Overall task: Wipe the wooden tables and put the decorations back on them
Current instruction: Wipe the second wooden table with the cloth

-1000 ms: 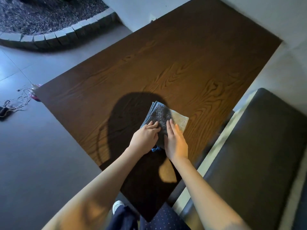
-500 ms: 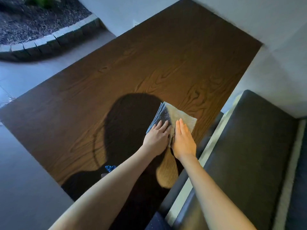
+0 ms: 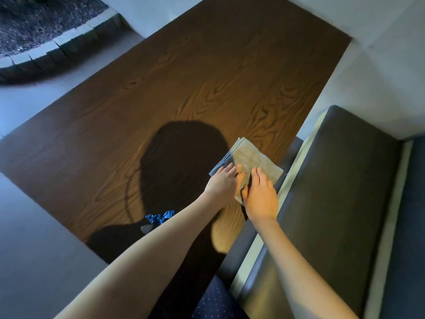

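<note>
Both hands are lying on a folded blue-grey cloth (image 3: 251,158) that is sitting flat on the dark brown wood-grain counter (image 3: 207,77), close to the counter's right edge. The left hand (image 3: 224,183) is pressing the cloth's left near part, palm down, with its fingers extended and close together, so its grip is not curling round anything. The right hand (image 3: 261,196) is resting just beside it, almost touching it, on the cloth's near right part, likewise flat with straight fingers and an unclenched grip. The cloth's right portion is catching warm light and looking pale beige, while its left edge, showing stacked layers, is staying blue in shade. A dark rounded shadow is falling across the counter to the left of the hands. A small crumpled bright blue item (image 3: 159,216) is showing at the near part of the counter, partly hidden behind the left forearm; what it is cannot be told. To the right of the counter, a dark grey cushioned bench seat (image 3: 340,192) is running along its edge. At the far left, a curved border of pale stone blocks (image 3: 69,47) is enclosing dark gravel on the grey floor (image 3: 34,261).
</note>
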Action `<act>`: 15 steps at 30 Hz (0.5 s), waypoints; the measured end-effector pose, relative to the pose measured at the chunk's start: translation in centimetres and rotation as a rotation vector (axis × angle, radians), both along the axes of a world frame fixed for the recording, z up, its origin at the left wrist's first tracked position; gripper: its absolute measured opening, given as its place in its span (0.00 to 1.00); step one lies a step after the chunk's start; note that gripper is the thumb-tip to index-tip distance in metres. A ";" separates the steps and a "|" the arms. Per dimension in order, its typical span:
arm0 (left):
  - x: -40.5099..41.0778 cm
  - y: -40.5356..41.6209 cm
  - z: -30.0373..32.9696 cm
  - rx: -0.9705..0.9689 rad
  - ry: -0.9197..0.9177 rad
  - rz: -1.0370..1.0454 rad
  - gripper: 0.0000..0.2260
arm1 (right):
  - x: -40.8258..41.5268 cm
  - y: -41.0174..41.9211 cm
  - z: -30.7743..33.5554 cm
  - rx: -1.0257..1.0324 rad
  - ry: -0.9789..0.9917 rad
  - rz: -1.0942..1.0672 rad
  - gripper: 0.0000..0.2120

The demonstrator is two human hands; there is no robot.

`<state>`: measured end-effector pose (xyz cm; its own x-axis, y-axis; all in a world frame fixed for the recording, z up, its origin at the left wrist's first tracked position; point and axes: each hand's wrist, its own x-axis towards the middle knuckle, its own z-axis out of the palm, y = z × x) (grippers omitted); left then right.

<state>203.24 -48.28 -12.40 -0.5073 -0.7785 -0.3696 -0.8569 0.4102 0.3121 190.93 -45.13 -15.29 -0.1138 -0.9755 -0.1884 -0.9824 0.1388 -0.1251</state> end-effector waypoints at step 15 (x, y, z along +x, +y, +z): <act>9.5 14.4 -0.2 -0.118 -0.006 -0.073 0.21 | 12.1 16.0 0.0 0.049 0.088 -0.079 0.31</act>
<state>212.70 -33.87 -12.64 -0.5620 -0.7782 -0.2803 -0.8253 0.5049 0.2531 202.99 -29.14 -15.33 -0.2085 -0.9526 -0.2215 -0.9750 0.2203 -0.0302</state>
